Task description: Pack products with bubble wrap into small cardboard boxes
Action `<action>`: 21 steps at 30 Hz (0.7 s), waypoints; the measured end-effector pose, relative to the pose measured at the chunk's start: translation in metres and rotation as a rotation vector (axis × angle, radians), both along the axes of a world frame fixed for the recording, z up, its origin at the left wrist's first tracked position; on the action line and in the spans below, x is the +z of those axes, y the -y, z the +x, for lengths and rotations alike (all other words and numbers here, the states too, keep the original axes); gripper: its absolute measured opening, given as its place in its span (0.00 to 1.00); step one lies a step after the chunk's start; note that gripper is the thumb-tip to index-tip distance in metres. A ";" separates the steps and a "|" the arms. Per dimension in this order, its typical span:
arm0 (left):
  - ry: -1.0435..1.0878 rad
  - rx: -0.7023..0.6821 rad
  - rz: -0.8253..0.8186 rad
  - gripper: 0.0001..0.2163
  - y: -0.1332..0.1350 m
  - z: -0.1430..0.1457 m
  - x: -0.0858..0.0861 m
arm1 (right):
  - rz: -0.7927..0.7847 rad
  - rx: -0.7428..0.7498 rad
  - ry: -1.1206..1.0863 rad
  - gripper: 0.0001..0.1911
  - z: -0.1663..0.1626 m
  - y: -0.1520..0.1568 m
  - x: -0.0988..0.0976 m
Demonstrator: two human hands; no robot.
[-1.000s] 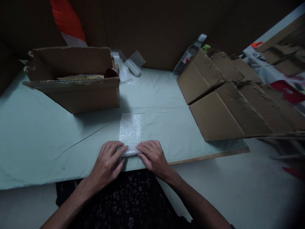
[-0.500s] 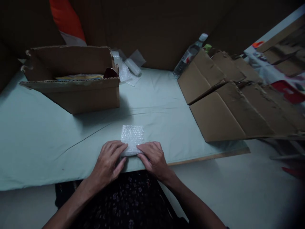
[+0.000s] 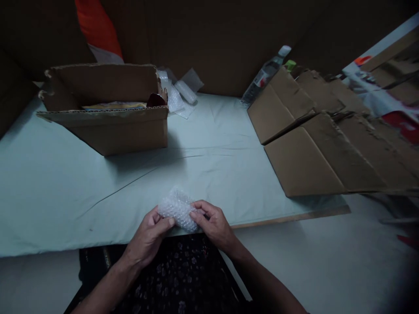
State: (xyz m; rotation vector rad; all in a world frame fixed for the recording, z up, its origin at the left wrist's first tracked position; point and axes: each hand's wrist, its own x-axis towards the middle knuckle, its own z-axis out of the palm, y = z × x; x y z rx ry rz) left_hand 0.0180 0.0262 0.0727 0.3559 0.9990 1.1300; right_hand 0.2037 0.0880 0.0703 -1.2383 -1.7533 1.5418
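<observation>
A small bundle of bubble wrap (image 3: 178,209) is held just above the near edge of the pale green table (image 3: 65,192). My left hand (image 3: 149,237) grips its left end with thumb and fingers closed. My right hand (image 3: 212,222) pinches its right end. The wrap is rolled into a tight packet; what is inside it is hidden.
An open cardboard box (image 3: 104,111) with items inside stands at the back left. Loose bubble wrap pieces (image 3: 180,93) lie behind it. Flattened cardboard (image 3: 321,139) covers the right side, with a plastic bottle (image 3: 265,74) leaning behind. Dark patterned cloth (image 3: 176,274) lies below my hands.
The bubble wrap lay flat as a strip on the table, was rolled toward me under both hands, and is now a lifted, crumpled packet held between them.
</observation>
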 end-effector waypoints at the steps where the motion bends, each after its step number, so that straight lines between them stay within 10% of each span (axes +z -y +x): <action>1: 0.015 0.025 0.007 0.20 -0.001 0.002 -0.001 | 0.070 0.006 0.028 0.11 0.000 0.001 0.000; 6: -0.063 0.195 0.012 0.20 -0.004 0.007 -0.008 | 0.408 -0.084 0.101 0.12 0.007 -0.011 0.005; 9: -0.129 0.172 0.043 0.18 -0.004 0.006 -0.012 | 0.325 -0.017 0.037 0.30 0.005 -0.022 0.006; 12: -0.345 0.082 0.132 0.15 -0.006 -0.006 -0.008 | 0.235 0.129 0.021 0.20 -0.005 -0.029 0.006; 21: -2.037 0.455 0.953 0.29 -0.089 -0.124 0.084 | 0.361 0.017 0.034 0.10 0.001 -0.067 0.030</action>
